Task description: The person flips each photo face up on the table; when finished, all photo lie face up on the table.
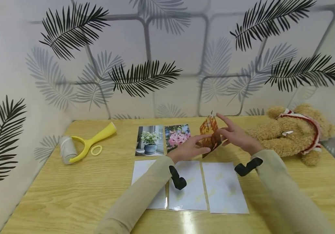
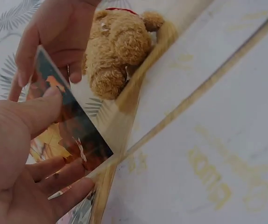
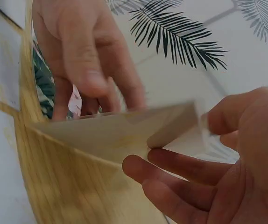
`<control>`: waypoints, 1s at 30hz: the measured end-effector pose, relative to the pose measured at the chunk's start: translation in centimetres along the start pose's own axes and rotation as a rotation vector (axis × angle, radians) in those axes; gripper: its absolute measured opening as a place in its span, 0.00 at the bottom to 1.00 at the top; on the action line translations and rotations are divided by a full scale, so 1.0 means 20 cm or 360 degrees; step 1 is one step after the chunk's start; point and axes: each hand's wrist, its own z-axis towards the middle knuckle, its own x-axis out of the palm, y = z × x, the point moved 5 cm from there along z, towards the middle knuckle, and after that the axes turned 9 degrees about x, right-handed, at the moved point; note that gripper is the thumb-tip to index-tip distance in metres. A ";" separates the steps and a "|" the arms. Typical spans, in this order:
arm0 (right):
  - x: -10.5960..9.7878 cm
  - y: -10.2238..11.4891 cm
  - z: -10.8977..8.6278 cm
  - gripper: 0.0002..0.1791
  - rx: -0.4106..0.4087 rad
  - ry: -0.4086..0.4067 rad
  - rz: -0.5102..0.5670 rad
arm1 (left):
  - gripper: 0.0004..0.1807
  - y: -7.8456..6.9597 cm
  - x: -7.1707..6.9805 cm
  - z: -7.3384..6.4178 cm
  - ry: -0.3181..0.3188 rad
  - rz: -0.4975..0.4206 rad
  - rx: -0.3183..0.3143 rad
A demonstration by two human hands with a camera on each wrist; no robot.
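An autumn-leaf photo card (image 1: 209, 126) is held up and tilted between both hands above the table. My left hand (image 1: 191, 149) holds it from the picture side, thumb (image 2: 50, 109) on the print and fingers by the lower edge. My right hand (image 1: 237, 134) holds the opposite edge; its fingers (image 3: 171, 168) lie along the white back, and the index finger points upward in the head view. Left of the card lie a potted-plant photo (image 1: 150, 139) and a pink-flower photo (image 1: 177, 136), side by side and face up.
Three white sheets (image 1: 189, 191) with faint yellow marks lie in a row nearer me, partly under my left forearm. A teddy bear (image 1: 293, 130) lies at the right. On the left are a yellow slingshot-shaped handle (image 1: 97, 138), a whitish roll (image 1: 68, 149) and a yellow ring (image 1: 96, 150).
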 end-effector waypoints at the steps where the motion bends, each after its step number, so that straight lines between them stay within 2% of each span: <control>1: -0.01 0.00 0.00 0.36 -0.0018 -0.0016 -0.0066 | 0.31 0.00 0.00 0.00 0.0027 0.0084 0.0011; 7: -0.05 -0.02 -0.01 0.27 -0.0059 -0.0106 -0.0499 | 0.30 -0.02 0.03 0.03 0.0224 0.0553 0.0075; 11: -0.05 -0.06 0.00 0.25 -0.0034 -0.0139 -0.0598 | 0.30 -0.03 0.05 0.04 0.0308 0.0757 0.0093; 15: -0.05 -0.10 0.01 0.24 0.0034 -0.0139 -0.0752 | 0.30 -0.03 0.07 0.04 0.0373 0.0942 0.0065; 17: -0.05 -0.11 0.01 0.24 0.0041 -0.0159 -0.0857 | 0.30 -0.03 0.08 0.04 0.0386 0.0995 0.0034; 21: -0.04 -0.15 0.03 0.24 0.0074 -0.0214 -0.0975 | 0.27 -0.02 0.07 0.03 0.0377 0.0990 -0.0022; 26: -0.02 -0.19 0.07 0.24 0.0147 -0.0226 -0.0972 | 0.25 -0.01 0.07 0.02 0.0343 0.0993 -0.0057; 30: 0.00 -0.19 0.11 0.23 0.0113 -0.0213 -0.0959 | 0.27 0.01 0.06 0.01 0.0350 0.1086 -0.0102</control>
